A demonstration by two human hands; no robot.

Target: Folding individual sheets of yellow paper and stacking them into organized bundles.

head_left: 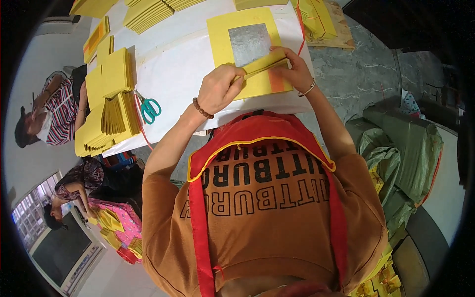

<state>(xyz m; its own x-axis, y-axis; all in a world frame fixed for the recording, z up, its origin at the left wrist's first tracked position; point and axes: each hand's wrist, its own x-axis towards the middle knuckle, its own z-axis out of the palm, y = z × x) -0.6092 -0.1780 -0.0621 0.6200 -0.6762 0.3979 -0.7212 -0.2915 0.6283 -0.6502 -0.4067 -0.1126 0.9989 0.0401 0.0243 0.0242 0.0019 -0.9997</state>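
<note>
On the white-covered table lies yellow paper (219, 42) with a silver-grey rectangle (249, 43) and, nearer me, an orange patch (277, 81). Across it runs a narrow folded yellow paper (264, 62), raised at its near edge. My left hand (216, 88) is closed on the left end of this fold, thumb and fingers pinching it. At the other end my right hand (295, 72) grips it, fingers over the far side. I cannot tell whether the fold belongs to the top sheet or to a separate one beneath. Green-handled scissors (150, 110) rest left of my left hand.
Stacks of folded yellow paper (110, 74) line the table's left edge, with more bundles (148, 16) at the far side. A red string (301, 27) hangs at the right edge. Two other people work at the left. Green wrapped bales (403, 143) stand on the right.
</note>
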